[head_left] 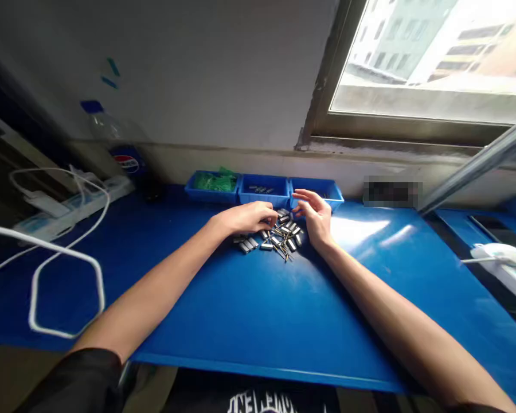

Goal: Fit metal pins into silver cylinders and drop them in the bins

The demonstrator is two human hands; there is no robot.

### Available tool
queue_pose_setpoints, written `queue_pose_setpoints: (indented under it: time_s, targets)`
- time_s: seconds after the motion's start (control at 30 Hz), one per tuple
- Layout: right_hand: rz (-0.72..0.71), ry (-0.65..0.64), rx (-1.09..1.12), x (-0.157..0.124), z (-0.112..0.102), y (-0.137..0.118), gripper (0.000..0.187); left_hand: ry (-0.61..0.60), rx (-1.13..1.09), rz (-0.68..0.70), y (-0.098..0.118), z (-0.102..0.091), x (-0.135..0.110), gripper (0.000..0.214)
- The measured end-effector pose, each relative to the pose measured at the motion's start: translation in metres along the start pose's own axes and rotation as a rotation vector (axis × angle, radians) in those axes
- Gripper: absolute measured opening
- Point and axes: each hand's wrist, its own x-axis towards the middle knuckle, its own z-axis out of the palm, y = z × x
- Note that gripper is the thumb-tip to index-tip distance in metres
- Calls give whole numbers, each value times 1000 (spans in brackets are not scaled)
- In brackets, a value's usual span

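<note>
A loose pile of small silver-and-black rectangular metal parts [266, 247] lies on the blue tabletop, with thin brass-coloured pins [287, 257] among them. My left hand [251, 217] is over the pile's left side, its fingers bent down and drawn together; whatever they grip is too small or hidden to make out. On the right edge of the pile is my right hand [317, 218], thumb and fingers curved but apart, with nothing visible between them. Its fingertips come close to the front of the right blue bin [336, 201].
Behind the pile, the left blue bin [193, 192] holds green material and the middle blue bin [264, 199] holds small metal parts. A cola bottle [129, 160], power strip [75, 206] and white cable [98, 275] are at left. Another power strip [509, 264] is at right.
</note>
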Motion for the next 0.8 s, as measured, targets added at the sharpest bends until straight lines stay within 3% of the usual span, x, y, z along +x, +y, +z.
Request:
queue_pose_setpoints:
  time_s: [0.2,0.37,0.6,0.8]
  targets:
    - [5,1,-3,0,-1,-1,32,-16,-30,-35,1,-14,-3,8]
    - [-7,8,-5,-3,0,-9,25,160,-62,-117,6,-21,-4,18]
    - [31,-212,5,-7,3,-16,29,282,-30,-119,8,-16,0,16]
    - [41,-109,-54,-6,4,-14,35,363,-72,-100,7,-15,0,16]
